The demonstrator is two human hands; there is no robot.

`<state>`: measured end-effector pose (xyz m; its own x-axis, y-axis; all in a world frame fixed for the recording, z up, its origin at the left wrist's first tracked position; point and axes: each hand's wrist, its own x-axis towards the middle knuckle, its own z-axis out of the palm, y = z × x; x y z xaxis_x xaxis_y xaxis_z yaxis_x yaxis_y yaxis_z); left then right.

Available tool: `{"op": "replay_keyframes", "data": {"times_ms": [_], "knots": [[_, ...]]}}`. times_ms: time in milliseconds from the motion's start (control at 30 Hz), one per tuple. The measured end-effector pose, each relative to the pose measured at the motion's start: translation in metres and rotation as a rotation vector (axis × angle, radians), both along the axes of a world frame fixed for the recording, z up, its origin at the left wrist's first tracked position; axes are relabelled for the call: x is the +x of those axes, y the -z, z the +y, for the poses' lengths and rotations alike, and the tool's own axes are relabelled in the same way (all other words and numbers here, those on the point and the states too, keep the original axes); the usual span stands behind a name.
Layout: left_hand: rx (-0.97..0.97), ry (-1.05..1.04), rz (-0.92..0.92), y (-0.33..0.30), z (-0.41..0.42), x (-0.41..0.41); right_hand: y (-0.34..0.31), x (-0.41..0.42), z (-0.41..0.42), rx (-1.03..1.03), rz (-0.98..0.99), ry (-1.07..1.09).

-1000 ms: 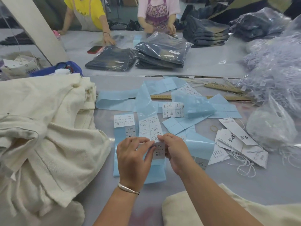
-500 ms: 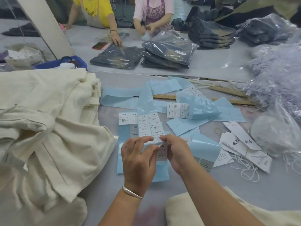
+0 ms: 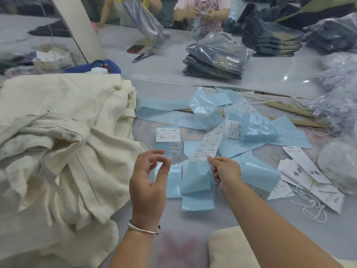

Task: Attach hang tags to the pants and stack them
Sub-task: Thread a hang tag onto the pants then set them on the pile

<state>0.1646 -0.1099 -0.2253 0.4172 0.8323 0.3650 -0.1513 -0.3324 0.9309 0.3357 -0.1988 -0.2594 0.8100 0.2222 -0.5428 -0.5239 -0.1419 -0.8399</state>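
The left hand, at lower centre of the frame, is raised above the table with fingers loosely curled. A small peeled label appears to hang at its fingertips; motion blur prevents confirming the pinch. The right hand, just right of centre, pinches the near end of the sticker strip, a white printed run of labels on pale blue backing that lifts diagonally toward the upper right. The two hands are apart.

The pants lie in a loose cream heap across the left half of the frame. A second folded cream piece sits at the bottom edge. The hang tags, white cards with string loops, lie fanned at right of centre, well apart from the pants. Spent blue backing sheets litter the centre of the table.

Handling notes:
- Labels: very light, flimsy, adhesive on one face. Hold by an edge or corner only; they probably curl and stick to the skin.
- Hang tags: stiff, light card. Grip by the card edge and keep the string free of tangles.
- Pants: soft, bulky, likely heavy for one hand. Take hold at the waistband with both hands, and fold flat before stacking.
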Motion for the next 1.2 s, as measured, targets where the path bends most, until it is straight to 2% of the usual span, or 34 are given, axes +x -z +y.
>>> {"op": "replay_keyframes", "data": {"times_ms": [133,267,333,467,633,733,833,900,1067,1200], "knots": [[-0.226,0.063,-0.038,-0.012,-0.003,-0.011,-0.011,-0.009,-0.003,-0.067,-0.118,-0.066],[-0.311,0.129,-0.022,-0.023,-0.027,-0.014,-0.03,-0.041,-0.04,-0.239,-0.679,-0.209],[-0.329,0.17,-0.021,-0.029,-0.046,-0.01,-0.038,-0.058,-0.07,-0.206,-0.824,-0.27],[-0.358,0.299,0.032,-0.034,-0.093,0.004,-0.035,-0.064,-0.146,-0.176,-0.82,-0.234],[-0.303,0.439,0.132,-0.032,-0.163,0.04,-0.029,-0.001,-0.247,-0.373,-0.725,-0.076],[-0.335,0.48,0.169,-0.025,-0.206,0.066,-0.025,0.052,-0.302,-0.601,-0.668,-0.09],[-0.369,0.49,0.255,-0.015,-0.246,0.094,-0.018,0.088,-0.341,-0.692,-0.62,-0.12],[-0.407,0.495,0.31,-0.012,-0.268,0.111,-0.012,0.105,-0.35,-0.719,-0.684,-0.205],[-0.451,0.562,0.446,-0.012,-0.3,0.133,0.001,0.142,-0.316,-0.618,-0.864,-0.463],[-0.467,0.53,0.441,-0.017,-0.3,0.132,0.005,0.167,-0.284,-0.741,-0.824,-0.619]]}}
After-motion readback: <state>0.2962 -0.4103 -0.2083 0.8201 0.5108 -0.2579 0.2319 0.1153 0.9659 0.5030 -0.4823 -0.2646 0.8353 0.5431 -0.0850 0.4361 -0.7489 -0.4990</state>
